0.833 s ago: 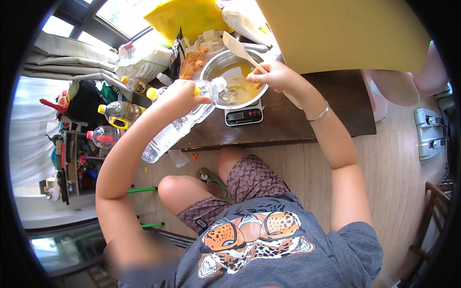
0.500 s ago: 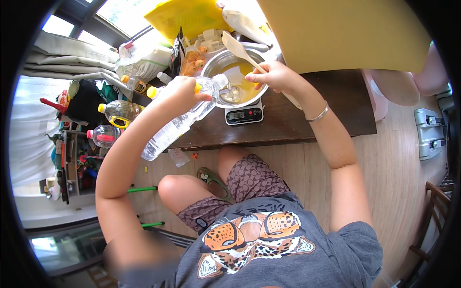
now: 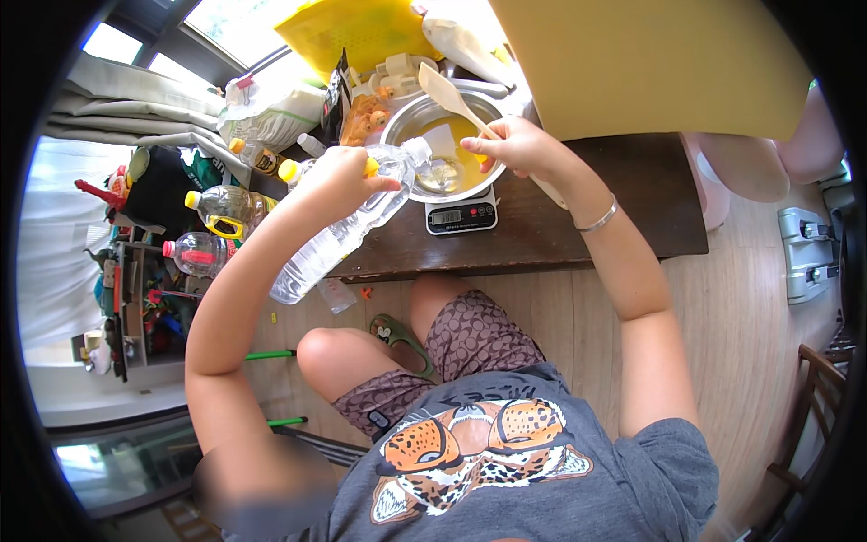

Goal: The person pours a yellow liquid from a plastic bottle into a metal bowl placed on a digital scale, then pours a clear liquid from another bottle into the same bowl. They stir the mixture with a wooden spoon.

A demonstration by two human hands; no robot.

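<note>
The left hand (image 3: 339,181) is gripping and tipping the clear plastic bottle (image 3: 348,226) into the steel bowl (image 3: 433,135) on the scale (image 3: 461,215) while the right hand (image 3: 519,149) is clasping the wooden spatula (image 3: 452,95), and a heavy tilt risks overshooting or slopping onto the bench (image 3: 578,226)

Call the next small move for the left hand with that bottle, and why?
Probably ease the clear plastic bottle back upright. The left hand holds it tipped, mouth over the steel bowl, which sits on the digital scale and already holds yellow liquid. The right hand grips the wooden spatula in it, ready to stir.
</note>
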